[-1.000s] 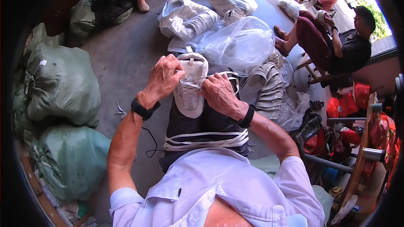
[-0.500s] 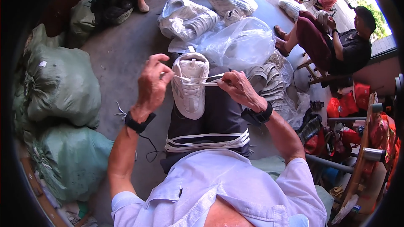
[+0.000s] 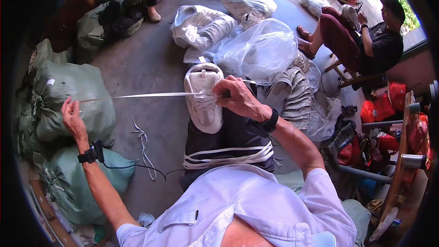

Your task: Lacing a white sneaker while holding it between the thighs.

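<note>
A white sneaker [image 3: 203, 116] rests on my lap, toe toward me. From its lacing a white shoelace [image 3: 146, 95] runs straight and taut out to the left. My left hand [image 3: 74, 118], far out beside the green sacks, pinches the far part of that lace. Bent fingers of my right hand [image 3: 238, 99] press together on the lacing at the sneaker's right side; the exact grip there is partly hidden. Several loose white laces [image 3: 226, 156] lie across my thighs.
Green sacks [image 3: 82, 100] stand at left. Ahead lie plastic bags [image 3: 258, 48] and stacked shoe uppers [image 3: 295, 93]. A tangled lace [image 3: 145, 146] lies on the floor. A seated co-worker [image 3: 377, 36] holds a shoe at right, near a wooden rack [image 3: 398, 155] with red bags.
My left hand has swung far left, drawing one lace out long and straight. My right hand has moved left, onto the sneaker's lacing. The sneaker has shifted slightly.
</note>
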A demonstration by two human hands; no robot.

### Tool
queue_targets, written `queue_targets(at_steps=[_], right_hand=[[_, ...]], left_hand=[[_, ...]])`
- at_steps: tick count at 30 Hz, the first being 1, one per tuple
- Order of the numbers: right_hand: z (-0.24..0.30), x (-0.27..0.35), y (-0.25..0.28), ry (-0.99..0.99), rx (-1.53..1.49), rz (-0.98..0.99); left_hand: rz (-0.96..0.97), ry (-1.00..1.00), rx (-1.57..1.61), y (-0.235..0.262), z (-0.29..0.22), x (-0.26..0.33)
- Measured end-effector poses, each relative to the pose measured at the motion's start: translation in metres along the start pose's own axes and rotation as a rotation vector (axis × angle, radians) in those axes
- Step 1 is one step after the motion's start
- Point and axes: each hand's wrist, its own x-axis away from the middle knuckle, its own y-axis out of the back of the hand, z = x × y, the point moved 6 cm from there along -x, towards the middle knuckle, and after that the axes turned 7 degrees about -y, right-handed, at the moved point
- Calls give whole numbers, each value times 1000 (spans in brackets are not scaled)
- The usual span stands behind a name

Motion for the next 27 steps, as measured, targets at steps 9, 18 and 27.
queue_targets(at_steps=[9, 18, 27], right_hand=[[-4, 10, 0, 139, 273, -282], [12, 11, 12, 200, 262, -143], [1, 39, 14, 193, 331, -189]], left_hand=[[186, 76, -401, -41, 81, 45], [592, -702, 92, -234, -263, 139], [686, -565, 57, -257, -259, 143]])
